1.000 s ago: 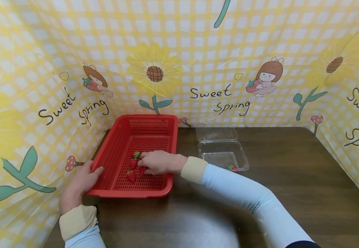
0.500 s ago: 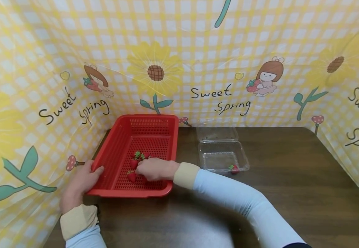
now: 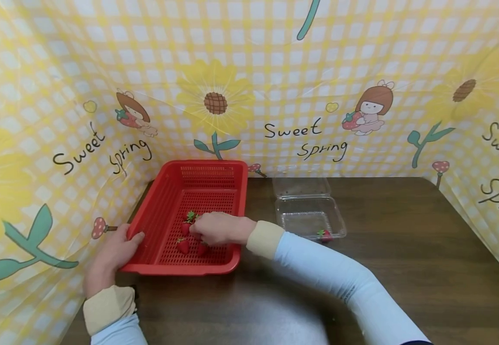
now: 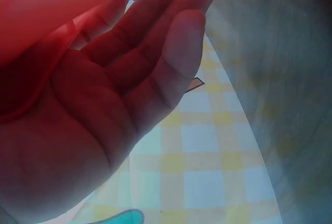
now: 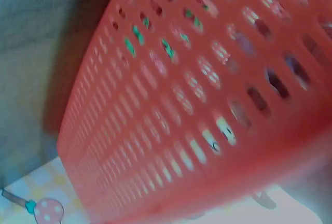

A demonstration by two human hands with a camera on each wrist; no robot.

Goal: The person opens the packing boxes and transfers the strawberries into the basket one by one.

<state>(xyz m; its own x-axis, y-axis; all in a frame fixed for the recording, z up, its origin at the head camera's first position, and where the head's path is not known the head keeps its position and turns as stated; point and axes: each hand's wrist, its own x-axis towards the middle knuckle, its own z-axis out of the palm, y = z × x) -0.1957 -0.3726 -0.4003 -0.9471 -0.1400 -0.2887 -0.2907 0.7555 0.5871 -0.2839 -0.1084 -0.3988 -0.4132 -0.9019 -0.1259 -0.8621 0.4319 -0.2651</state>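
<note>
In the head view, a red slotted plastic basket (image 3: 145,225) stands at the left of the table. My left hand (image 3: 117,249) grips its near left corner, thumb over the rim; the left wrist view shows the fingers (image 4: 150,53) on its outside. My right hand (image 3: 219,228) reaches over the right wall, down among several strawberries (image 3: 182,246) with green leaves. Its fingertips are hidden, so whether they pinch a strawberry does not show. The right wrist view shows mostly the basket's slotted wall (image 5: 171,115), with red and green behind the slots.
A clear hinged plastic box (image 3: 279,215), lid raised toward the back, stands right of the basket. Another strawberry (image 3: 325,235) shows at its front right edge. A yellow checked cloth (image 3: 275,72) hangs around the back and sides of the brown table (image 3: 404,249).
My right hand first drew toward the basket's near side, then moved back away a little. A strawberry now shows below it, while one on the far side is covered. My left hand stays put.
</note>
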